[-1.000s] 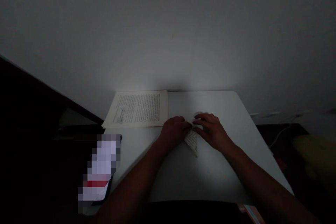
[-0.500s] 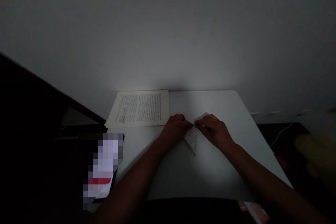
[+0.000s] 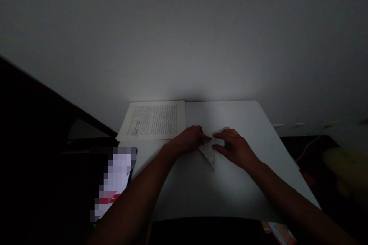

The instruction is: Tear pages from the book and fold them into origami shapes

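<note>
One pale wall (image 3: 189, 42) fills most of the view, dim and plain, behind a white desk (image 3: 247, 116) whose far edge runs along it. To the right of the desk, a yellowish thing (image 3: 343, 168) lies in shadow, too dark to name. Printed pages (image 3: 155, 120) lie flat at the desk's far left corner. Nearer, by the left edge, is a phone (image 3: 117, 176), its lit screen pixelated and partly behind the left forearm. Over the middle of the desk, the left hand (image 3: 189, 138) touches the folded paper's upper part with an outstretched finger; whether its grip is clamped, I cannot tell. The right hand's (image 3: 234, 146) grip is apart, thumb and forefinger spread at the paper's right side. Smallest is the folded paper (image 3: 209, 153), printed and triangular, between the hands, one point towards the wearer.
</note>
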A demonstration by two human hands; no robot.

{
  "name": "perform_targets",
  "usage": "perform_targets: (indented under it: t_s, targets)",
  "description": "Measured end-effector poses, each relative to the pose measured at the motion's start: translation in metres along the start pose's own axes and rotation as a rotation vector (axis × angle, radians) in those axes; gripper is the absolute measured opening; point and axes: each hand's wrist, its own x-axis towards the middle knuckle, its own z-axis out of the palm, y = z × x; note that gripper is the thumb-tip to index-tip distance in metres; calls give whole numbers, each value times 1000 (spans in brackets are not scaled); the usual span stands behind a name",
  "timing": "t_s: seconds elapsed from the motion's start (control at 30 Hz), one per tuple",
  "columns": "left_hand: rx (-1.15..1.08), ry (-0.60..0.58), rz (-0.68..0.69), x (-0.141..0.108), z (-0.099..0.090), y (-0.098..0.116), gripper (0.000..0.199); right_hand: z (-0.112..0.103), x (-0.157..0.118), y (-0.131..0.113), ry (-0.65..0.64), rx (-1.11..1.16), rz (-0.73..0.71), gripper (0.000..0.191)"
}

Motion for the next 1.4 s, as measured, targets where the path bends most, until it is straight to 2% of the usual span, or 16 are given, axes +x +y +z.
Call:
perform_targets:
  t_s: [0.23, 0.8, 0.93, 1.03, 1.17, 1.3, 1.4]
  targets:
    - [-5, -94, 26, 3, -10, -3, 40, -1, -2, -1, -31, 13, 18, 35]
    - [-3, -170, 29, 0, -17, -5, 54, 0, -4, 0, -45, 31, 27, 37]
    - [-20, -146, 1, -4, -15, -5, 58, 1, -5, 1, -46, 36, 38, 37]
    - [-53, -97, -13, -6, -13, -1, 48, 1, -5, 0, -40, 31, 44, 36]
    - [-35, 29, -39, -8, -5, 6, 30, -1, -3, -3, -55, 22, 44, 36]
    - [-6, 107, -61, -9, 4, 8, 25, -2, -3, -4, -95, -7, 28, 39]
    - [3, 117, -57, -9, 6, 7, 25, -2, -4, -4, -96, -25, 9, 41]
